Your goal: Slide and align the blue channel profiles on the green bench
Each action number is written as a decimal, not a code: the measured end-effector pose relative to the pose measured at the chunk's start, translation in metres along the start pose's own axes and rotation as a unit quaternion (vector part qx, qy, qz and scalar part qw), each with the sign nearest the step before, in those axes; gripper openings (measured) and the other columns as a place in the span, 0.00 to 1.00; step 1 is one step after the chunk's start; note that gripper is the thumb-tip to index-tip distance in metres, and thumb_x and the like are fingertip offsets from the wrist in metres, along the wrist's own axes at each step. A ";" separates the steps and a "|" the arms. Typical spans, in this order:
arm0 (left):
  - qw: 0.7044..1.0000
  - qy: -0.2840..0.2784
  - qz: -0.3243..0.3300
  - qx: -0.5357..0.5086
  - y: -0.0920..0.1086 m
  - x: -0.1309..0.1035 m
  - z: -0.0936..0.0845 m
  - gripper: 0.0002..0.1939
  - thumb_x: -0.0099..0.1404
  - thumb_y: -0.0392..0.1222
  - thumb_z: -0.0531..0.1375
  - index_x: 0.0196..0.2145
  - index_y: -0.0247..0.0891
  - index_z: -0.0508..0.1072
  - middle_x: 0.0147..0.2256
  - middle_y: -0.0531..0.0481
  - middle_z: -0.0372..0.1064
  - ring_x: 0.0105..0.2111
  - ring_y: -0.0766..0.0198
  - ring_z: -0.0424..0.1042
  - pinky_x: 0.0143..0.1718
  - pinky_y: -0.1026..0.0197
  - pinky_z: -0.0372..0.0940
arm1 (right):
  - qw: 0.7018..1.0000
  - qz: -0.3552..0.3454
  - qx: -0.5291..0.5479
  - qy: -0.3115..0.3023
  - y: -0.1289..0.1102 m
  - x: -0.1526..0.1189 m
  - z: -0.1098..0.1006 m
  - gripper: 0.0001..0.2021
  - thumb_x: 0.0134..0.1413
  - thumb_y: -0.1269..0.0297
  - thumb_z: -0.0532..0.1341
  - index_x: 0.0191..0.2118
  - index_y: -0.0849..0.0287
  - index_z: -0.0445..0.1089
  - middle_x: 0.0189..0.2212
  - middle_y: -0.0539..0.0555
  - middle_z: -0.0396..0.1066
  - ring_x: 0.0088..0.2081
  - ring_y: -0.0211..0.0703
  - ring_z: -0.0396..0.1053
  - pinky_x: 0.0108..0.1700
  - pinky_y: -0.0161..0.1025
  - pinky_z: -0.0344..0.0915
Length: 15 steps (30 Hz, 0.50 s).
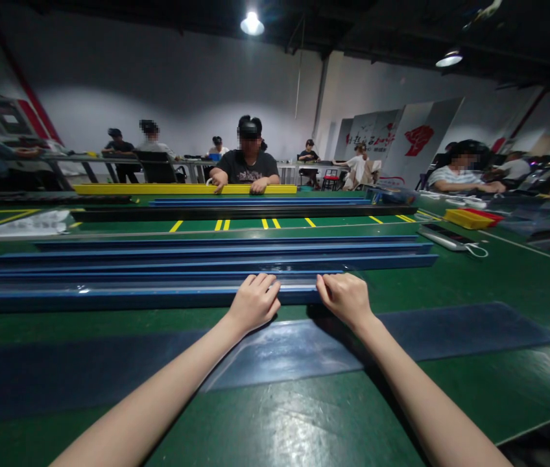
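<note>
A long blue channel strip [109,299] lies across the green table in front of me, with a shiny, see-through layer along its trough. My left hand [255,301] is closed, its fingers curled over the strip's near wall. Closer to the strip's right end, my right hand [346,298] is also closed, with thumb and fingers bent onto it; the fingertips are partly hidden. A short stretch of the strip shows between the two hands. Under my forearms, a flat translucent plastic sheet [285,353] is spread on the table.
More blue channel strips [216,254] lie just beyond. Farther back are a black strip [246,213], a phone-like device [445,237] with a white cable, and a yellow tray [467,218]. Across the table, a person [248,165] touches a yellow strip [158,189]. Other people sit behind.
</note>
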State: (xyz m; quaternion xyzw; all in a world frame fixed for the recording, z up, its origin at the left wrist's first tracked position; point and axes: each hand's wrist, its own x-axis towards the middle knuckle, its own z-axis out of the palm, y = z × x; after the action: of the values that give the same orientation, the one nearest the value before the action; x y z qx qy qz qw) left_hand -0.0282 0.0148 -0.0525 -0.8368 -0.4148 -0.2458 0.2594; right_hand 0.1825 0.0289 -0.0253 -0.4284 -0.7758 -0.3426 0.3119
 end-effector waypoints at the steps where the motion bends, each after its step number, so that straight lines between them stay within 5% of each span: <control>1: 1.000 -0.001 0.002 0.001 0.000 0.000 0.000 0.12 0.58 0.37 0.50 0.38 0.34 0.68 0.38 0.44 0.67 0.39 0.57 0.64 0.37 0.57 0.57 | 1.000 -0.008 0.011 -0.002 -0.003 0.000 -0.001 0.19 0.54 0.66 0.50 0.14 0.59 0.62 0.12 0.49 0.65 0.16 0.33 0.58 0.25 0.35 0.45; 8: 1.000 -0.005 0.001 0.001 0.000 -0.001 0.000 0.13 0.59 0.38 0.51 0.41 0.34 0.68 0.39 0.44 0.67 0.40 0.57 0.64 0.38 0.57 0.57 | 0.993 -0.077 0.089 -0.030 -0.019 0.000 -0.003 0.17 0.55 0.67 0.49 0.17 0.60 0.63 0.16 0.50 0.66 0.21 0.34 0.62 0.30 0.34 0.49; 15: 1.000 -0.004 0.005 0.005 0.000 0.000 0.000 0.13 0.58 0.37 0.51 0.41 0.34 0.68 0.39 0.43 0.67 0.39 0.57 0.64 0.37 0.57 0.58 | 1.000 -0.009 0.030 0.006 0.000 0.000 0.000 0.18 0.54 0.65 0.50 0.15 0.59 0.62 0.13 0.48 0.64 0.16 0.33 0.58 0.25 0.34 0.46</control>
State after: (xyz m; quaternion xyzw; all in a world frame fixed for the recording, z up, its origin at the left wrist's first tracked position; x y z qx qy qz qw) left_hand -0.0278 0.0150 -0.0524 -0.8384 -0.4129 -0.2396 0.2630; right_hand 0.1823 0.0285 -0.0254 -0.4103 -0.7875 -0.3247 0.3258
